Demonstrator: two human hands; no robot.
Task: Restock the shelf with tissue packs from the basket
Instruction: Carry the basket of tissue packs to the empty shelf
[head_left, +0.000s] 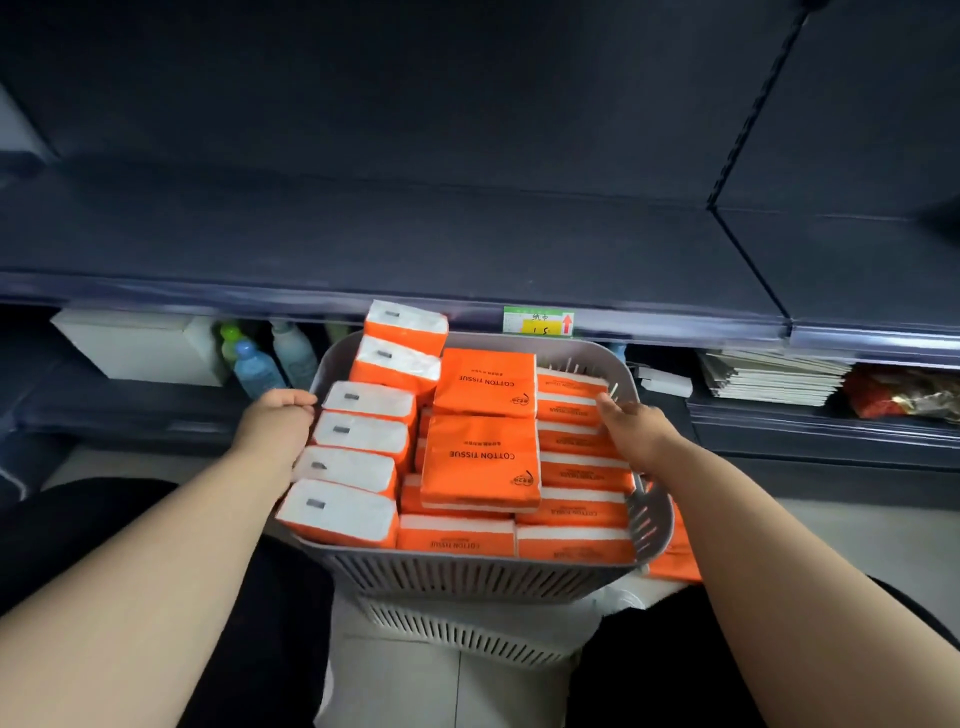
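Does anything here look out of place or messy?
One orange tissue pack sits outside the basket, against its right wall. Inside, the packs lie in mixed directions, and the far-left pack pokes above the rim. Nothing looks spilled or torn.

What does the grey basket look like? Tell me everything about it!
The grey basket looks like plastic, with rounded corners, a smooth rim and thin slots down its walls. It is packed with orange and white tissue packs. The left hand grips its left rim and the right hand grips its right rim. It is in front of the dark shelf, above a white slotted basket.
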